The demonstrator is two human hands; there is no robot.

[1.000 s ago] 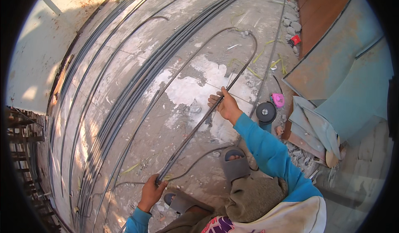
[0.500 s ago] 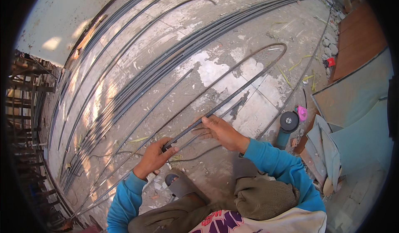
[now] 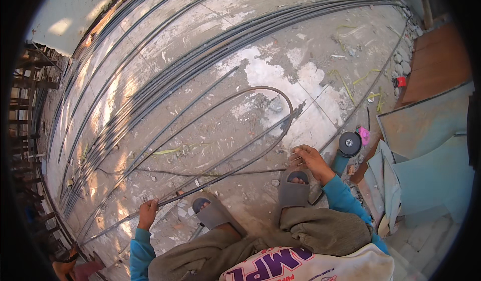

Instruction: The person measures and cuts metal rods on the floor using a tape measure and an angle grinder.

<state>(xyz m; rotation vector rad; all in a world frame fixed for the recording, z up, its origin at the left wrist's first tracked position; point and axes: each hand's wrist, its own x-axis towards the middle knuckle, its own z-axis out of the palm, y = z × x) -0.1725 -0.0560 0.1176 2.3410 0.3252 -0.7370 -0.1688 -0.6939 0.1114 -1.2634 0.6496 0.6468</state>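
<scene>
A long steel rebar [image 3: 235, 170], bent back on itself in a wide U, lies across the floor in front of me. My left hand [image 3: 148, 214] is closed round its near leg, out to the left of my feet. Apart from the bar, my right hand [image 3: 313, 163] hovers above my right sandal [image 3: 293, 190], fingers loosely spread and nothing plain to see in them. A straight rod [image 3: 245, 150] runs inside the bend. Right of my right hand stands an angle grinder [image 3: 349, 143] with a dark disc, a pink object [image 3: 364, 135] against it.
Bundles of long rebars [image 3: 200, 55] stretch over the stained concrete floor beyond. A thin dark rod [image 3: 371, 85] crosses at the right. Sheet panels [image 3: 426, 115] lean at the right edge, near rubble [image 3: 402, 60] and a small red object [image 3: 400, 81]. Timber framing [image 3: 25, 100] stands at the left.
My right hand has let go of the rebar and moved right toward the grinder. My left hand has shifted left and nearer with the bar, whose bend has come closer and lower.
</scene>
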